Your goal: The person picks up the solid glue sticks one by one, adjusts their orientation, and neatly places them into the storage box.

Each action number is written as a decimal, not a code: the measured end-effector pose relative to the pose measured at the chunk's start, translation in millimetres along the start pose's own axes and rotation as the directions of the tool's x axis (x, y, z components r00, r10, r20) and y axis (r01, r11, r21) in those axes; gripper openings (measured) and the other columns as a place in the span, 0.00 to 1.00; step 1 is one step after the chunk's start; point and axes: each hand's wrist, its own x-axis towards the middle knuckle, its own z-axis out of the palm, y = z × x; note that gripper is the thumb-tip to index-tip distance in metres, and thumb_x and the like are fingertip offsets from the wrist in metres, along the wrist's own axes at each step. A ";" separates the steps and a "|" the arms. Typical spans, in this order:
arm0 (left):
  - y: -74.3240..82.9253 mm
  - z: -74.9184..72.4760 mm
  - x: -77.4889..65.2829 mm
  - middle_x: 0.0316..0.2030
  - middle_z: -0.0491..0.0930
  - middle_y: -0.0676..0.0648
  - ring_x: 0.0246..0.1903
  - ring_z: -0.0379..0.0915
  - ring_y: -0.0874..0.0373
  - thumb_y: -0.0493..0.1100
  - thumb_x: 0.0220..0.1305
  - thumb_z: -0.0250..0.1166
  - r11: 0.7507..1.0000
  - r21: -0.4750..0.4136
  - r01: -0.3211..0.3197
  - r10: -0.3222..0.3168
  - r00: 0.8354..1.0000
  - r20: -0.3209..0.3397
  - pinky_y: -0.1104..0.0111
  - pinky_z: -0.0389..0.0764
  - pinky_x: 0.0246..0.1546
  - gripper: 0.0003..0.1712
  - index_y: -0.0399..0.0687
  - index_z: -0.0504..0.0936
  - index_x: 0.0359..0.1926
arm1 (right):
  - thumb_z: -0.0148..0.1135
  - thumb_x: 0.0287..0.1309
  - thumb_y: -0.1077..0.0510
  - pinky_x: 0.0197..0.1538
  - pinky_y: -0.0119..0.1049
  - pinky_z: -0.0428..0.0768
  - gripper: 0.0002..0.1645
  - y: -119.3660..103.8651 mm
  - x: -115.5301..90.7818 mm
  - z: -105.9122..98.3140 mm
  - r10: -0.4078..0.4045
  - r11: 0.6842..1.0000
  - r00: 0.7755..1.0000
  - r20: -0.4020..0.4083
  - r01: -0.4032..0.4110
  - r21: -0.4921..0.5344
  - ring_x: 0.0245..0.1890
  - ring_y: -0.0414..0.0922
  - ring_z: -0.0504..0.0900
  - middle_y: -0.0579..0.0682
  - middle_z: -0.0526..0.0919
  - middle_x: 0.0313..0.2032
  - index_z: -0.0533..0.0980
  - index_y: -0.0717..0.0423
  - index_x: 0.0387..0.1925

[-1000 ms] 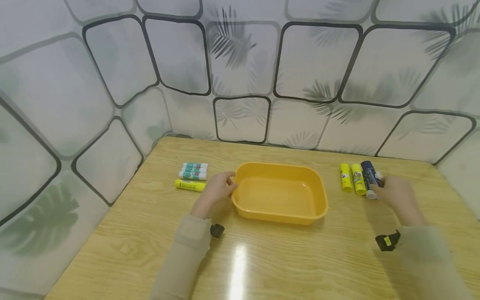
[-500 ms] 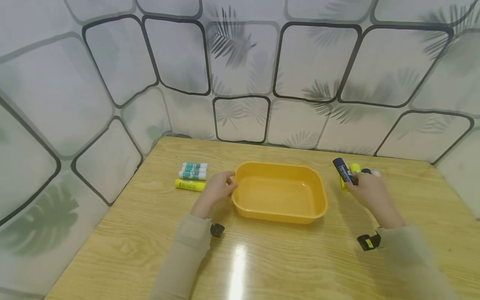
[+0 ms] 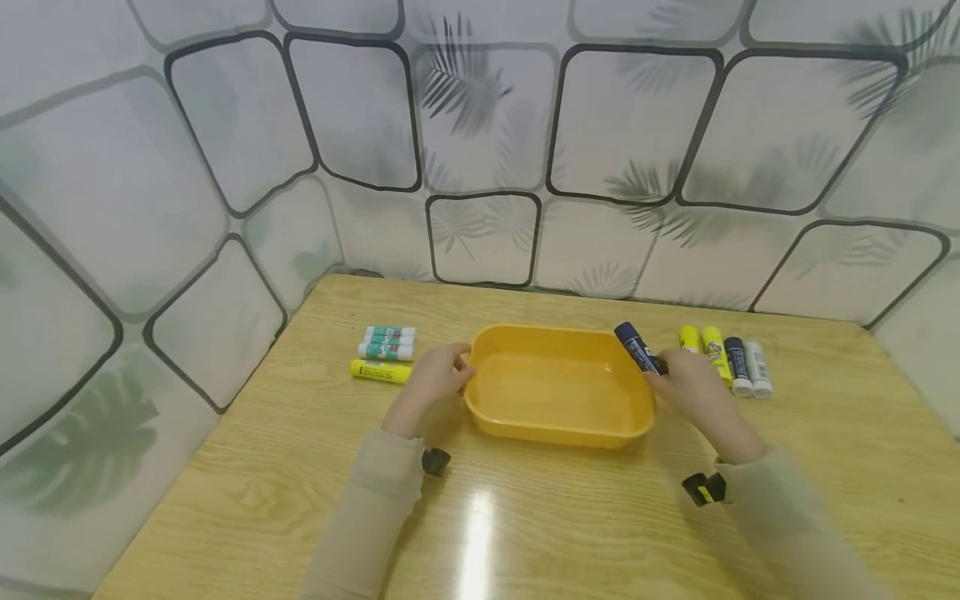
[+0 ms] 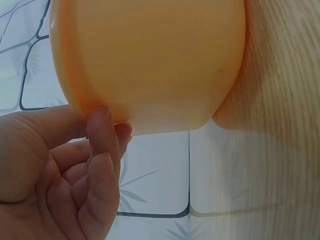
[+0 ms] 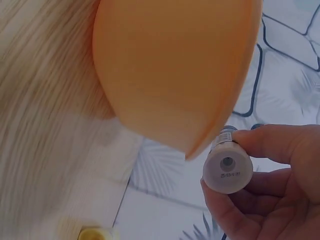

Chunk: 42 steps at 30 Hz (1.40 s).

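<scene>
We see a person's right hand (image 3: 693,383) holding a navy stick (image 3: 636,347) at the right rim of an orange tray (image 3: 555,387).
The right hand is nearer the stick: it pinches the lower end, the long axis slanting towards the table's (image 3: 600,525) far left corner, across the rim (we cannot tell whether they touch). The left hand (image 3: 431,377) pinches the tray's left rim. We count one tray; near the table's left edge, three green-and-white sticks (image 3: 386,352) and one yellow marker (image 3: 380,371); towards its far right corner, two yellow sticks (image 3: 716,352), a second navy stick (image 3: 738,363) and one white stick (image 3: 759,371).
</scene>
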 end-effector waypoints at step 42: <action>5.2 -1.8 -1.6 0.30 0.75 0.45 0.20 0.72 0.60 0.39 0.60 0.57 1.000 0.020 0.019 -0.019 1.000 0.013 0.72 0.72 0.21 0.26 0.37 0.65 0.59 | 0.56 0.51 0.62 0.18 0.34 0.65 0.09 -34.7 11.5 52.1 -0.097 0.979 0.987 0.128 0.118 -0.166 0.16 0.43 0.67 0.50 0.69 0.16 0.71 0.60 0.19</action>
